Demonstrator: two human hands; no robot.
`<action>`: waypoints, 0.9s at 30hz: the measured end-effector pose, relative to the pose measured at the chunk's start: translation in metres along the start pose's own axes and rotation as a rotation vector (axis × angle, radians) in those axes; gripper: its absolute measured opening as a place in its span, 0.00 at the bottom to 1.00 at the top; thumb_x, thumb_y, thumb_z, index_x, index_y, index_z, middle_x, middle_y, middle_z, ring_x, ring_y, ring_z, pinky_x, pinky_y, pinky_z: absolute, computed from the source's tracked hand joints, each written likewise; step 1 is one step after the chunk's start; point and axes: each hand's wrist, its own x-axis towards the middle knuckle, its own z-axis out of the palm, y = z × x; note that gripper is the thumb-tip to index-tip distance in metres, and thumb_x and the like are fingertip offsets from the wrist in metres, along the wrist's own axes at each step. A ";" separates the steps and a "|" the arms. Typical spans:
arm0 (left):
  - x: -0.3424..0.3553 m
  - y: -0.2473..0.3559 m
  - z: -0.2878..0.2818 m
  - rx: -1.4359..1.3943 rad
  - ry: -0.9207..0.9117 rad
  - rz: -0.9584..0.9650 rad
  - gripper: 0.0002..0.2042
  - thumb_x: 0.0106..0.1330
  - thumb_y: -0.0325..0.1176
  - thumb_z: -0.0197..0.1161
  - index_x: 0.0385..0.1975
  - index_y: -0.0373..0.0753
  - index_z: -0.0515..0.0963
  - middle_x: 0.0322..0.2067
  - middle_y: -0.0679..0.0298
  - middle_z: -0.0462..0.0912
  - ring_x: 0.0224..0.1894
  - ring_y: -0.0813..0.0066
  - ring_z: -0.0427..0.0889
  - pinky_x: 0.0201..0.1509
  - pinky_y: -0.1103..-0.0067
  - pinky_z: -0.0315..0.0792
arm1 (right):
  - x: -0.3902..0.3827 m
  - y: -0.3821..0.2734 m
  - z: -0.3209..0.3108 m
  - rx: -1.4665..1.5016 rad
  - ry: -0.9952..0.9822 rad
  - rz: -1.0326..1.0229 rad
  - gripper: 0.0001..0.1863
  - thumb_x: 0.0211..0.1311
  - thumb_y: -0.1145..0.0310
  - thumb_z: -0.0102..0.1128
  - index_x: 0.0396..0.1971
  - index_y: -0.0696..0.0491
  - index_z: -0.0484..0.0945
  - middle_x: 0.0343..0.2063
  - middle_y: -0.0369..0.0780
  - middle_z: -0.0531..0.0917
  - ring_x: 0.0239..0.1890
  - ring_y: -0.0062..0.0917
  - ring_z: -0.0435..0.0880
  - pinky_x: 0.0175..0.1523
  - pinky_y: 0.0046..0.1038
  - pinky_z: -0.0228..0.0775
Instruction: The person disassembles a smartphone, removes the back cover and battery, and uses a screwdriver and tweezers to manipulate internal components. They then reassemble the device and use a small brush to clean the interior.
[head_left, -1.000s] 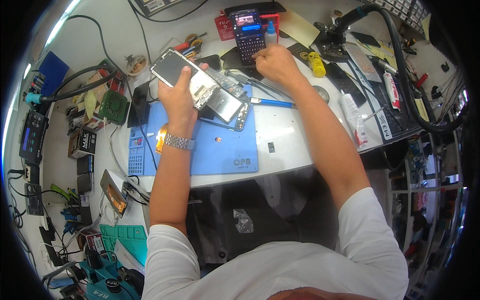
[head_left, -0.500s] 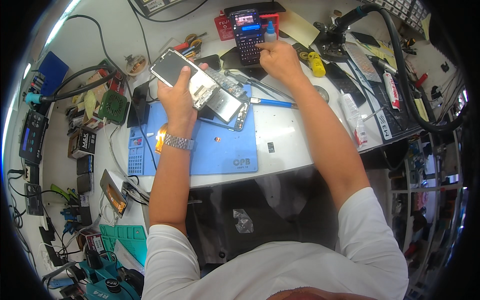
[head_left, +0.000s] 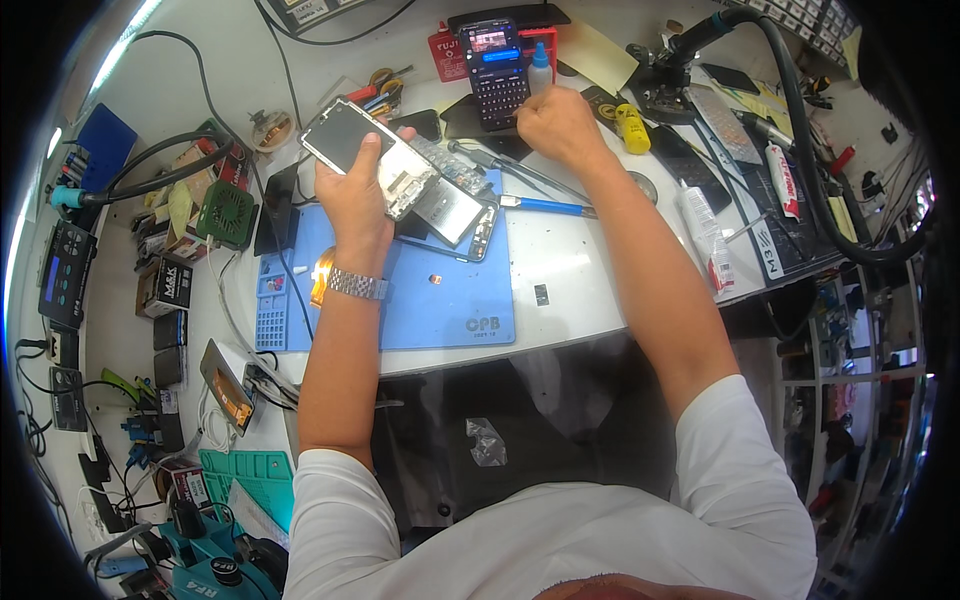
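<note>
My left hand point(head_left: 352, 200) grips a phone display assembly point(head_left: 408, 182), silver with a black sheet at its upper part, its thumb lying across the face. Below and right of it, an opened phone body point(head_left: 484, 236) with a silver battery rests on the blue repair mat point(head_left: 420, 320). At the back, a lit smartphone point(head_left: 492, 70) stands propped upright, showing a chat and keyboard. My right hand point(head_left: 562, 128) is at the lower right of that screen, fingers curled in with nothing visible in them; whether a fingertip touches the glass is hidden.
A blue-handled tool point(head_left: 548, 206) and tweezers lie right of the mat. Further right are a yellow bottle point(head_left: 632, 128), a white tube point(head_left: 706, 235) and a microscope stand point(head_left: 665, 85). A blue-capped bottle point(head_left: 540, 72) stands beside the smartphone. Cables and boxes crowd the left.
My right index finger, stretched out onto the smartphone's keyboard before, is now drawn back and curled, the hand slightly lower. My left hand and the display assembly stay where they were.
</note>
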 end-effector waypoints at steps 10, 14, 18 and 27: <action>0.001 -0.001 0.000 -0.004 0.009 0.003 0.18 0.77 0.17 0.60 0.65 0.32 0.71 0.50 0.52 0.85 0.49 0.47 0.93 0.54 0.59 0.93 | 0.001 0.003 -0.003 -0.034 -0.030 -0.009 0.19 0.63 0.61 0.56 0.39 0.52 0.95 0.45 0.54 0.91 0.51 0.52 0.89 0.63 0.43 0.80; 0.001 -0.001 0.000 -0.004 0.009 0.003 0.18 0.77 0.17 0.59 0.65 0.32 0.71 0.50 0.52 0.85 0.49 0.47 0.93 0.54 0.60 0.93 | -0.001 0.001 -0.002 0.018 0.059 -0.038 0.19 0.57 0.63 0.54 0.35 0.53 0.94 0.39 0.55 0.91 0.48 0.52 0.90 0.63 0.44 0.81; 0.000 -0.001 0.000 -0.007 0.008 0.005 0.19 0.77 0.17 0.59 0.65 0.32 0.71 0.49 0.52 0.85 0.49 0.47 0.93 0.54 0.60 0.93 | -0.003 0.001 0.000 0.058 0.045 -0.039 0.21 0.57 0.64 0.55 0.40 0.50 0.96 0.42 0.54 0.91 0.49 0.51 0.90 0.64 0.41 0.81; 0.000 -0.001 0.000 -0.005 0.017 0.008 0.15 0.77 0.17 0.60 0.61 0.32 0.72 0.49 0.53 0.86 0.48 0.48 0.93 0.52 0.60 0.93 | -0.007 -0.008 0.004 0.114 0.016 -0.152 0.21 0.62 0.65 0.55 0.47 0.48 0.95 0.40 0.54 0.91 0.47 0.50 0.90 0.63 0.43 0.81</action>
